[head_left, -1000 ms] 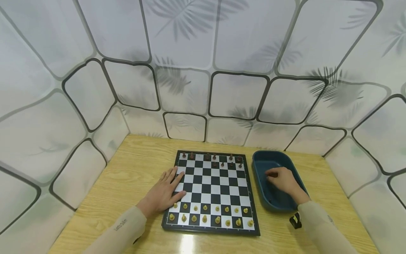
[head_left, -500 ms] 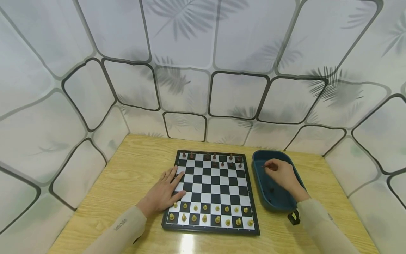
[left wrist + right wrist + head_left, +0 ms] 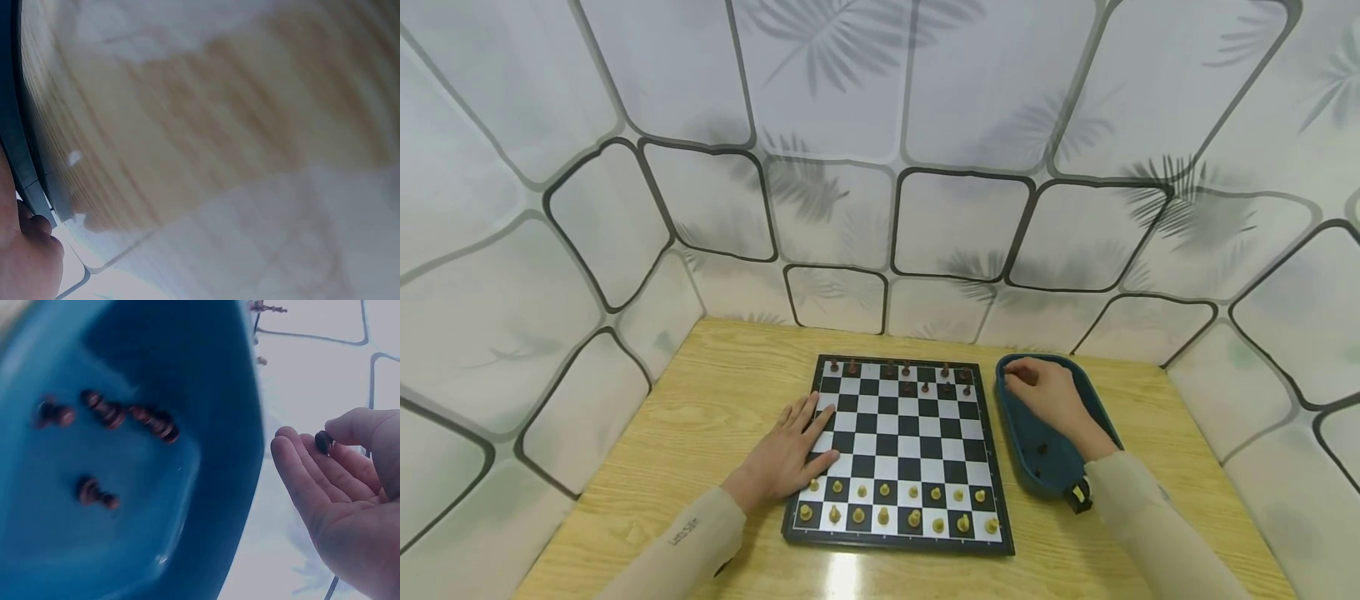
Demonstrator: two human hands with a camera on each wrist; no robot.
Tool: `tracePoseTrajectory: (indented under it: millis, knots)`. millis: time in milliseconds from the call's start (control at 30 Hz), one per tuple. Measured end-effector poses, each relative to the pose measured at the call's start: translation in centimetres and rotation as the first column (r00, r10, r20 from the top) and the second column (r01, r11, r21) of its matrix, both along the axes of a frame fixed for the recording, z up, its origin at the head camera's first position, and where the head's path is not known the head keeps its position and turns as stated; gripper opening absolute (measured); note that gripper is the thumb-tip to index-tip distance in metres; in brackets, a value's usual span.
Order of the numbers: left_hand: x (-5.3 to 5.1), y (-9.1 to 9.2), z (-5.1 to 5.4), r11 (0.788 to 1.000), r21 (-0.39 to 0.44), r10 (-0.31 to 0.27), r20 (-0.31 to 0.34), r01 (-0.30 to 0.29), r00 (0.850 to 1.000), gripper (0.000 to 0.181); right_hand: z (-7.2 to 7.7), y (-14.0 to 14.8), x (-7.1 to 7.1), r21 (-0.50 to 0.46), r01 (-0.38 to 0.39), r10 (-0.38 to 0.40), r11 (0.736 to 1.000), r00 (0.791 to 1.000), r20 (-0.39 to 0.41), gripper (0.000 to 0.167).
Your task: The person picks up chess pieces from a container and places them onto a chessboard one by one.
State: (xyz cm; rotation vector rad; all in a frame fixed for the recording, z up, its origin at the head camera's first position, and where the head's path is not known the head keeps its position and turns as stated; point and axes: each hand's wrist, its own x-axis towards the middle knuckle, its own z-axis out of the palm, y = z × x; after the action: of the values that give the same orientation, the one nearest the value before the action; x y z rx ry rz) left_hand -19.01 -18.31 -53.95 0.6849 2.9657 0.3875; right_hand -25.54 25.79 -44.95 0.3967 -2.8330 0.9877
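Note:
My left hand (image 3: 782, 458) rests flat with spread fingers on the left edge of a black-and-white chessboard (image 3: 887, 425). Above the far end of a blue tray (image 3: 1024, 433), my right hand (image 3: 1048, 398) pinches a dark chess piece (image 3: 324, 442) between thumb and fingers; its round base shows in the right wrist view, and its kind is hidden. Several reddish-brown chess pieces (image 3: 103, 411) lie on their sides in the tray. Two rows of yellow pieces (image 3: 883, 517) stand on the board's near side. Fewer reddish-brown pieces (image 3: 906, 369) stand along the far rows.
The board and the tray stand side by side on a light wooden table (image 3: 715, 367). Patterned curtain-like walls (image 3: 835, 217) close in the table at the back and sides. A black strap (image 3: 1078, 496) shows at the right wrist, over the tray's near rim.
My right hand has picked a dark chess piece from the tray and moved up and left towards the tray's far end. The left hand stays in place.

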Motion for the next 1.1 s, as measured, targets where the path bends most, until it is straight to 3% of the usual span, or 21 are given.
tracePoseTrajectory:
  millis: [300, 633, 1100]
  knots:
    - [0.0, 0.0, 0.0, 1.000, -0.001, 0.004, -0.001, -0.004, 1.000, 0.084, 0.7, -3.1, -1.3, -0.063, -0.014, 0.016, 0.998, 0.999, 0.035, 0.024]
    - [0.0, 0.0, 0.0, 1.000, -0.004, 0.002, -0.003, -0.002, 1.000, 0.084, 0.6, -6.4, -2.5, -0.042, -0.020, 0.021, 0.999, 1.000, 0.022, 0.025]
    - [0.1, 0.0, 0.1, 1.000, -0.002, 0.000, -0.007, 0.000, 1.000, 0.083, -0.3, -9.3, -4.2, -0.045, -0.048, 0.050, 0.998, 0.997, 0.056, 0.027]
